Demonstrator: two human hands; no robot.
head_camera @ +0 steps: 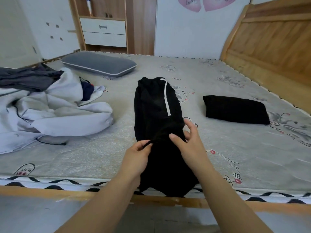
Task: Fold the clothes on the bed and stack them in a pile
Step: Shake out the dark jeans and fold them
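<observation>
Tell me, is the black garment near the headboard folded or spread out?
Folded. The black garment lies as a compact, thick rectangle with straight edges on the mattress, apart from the black trousers being handled.

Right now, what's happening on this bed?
A person is folding black trousers laid lengthwise on the bed. The left hand pinches the fabric, and the right hand grips it alongside. One folded black garment lies to the right; a pile of unfolded clothes waits on the left.
</observation>
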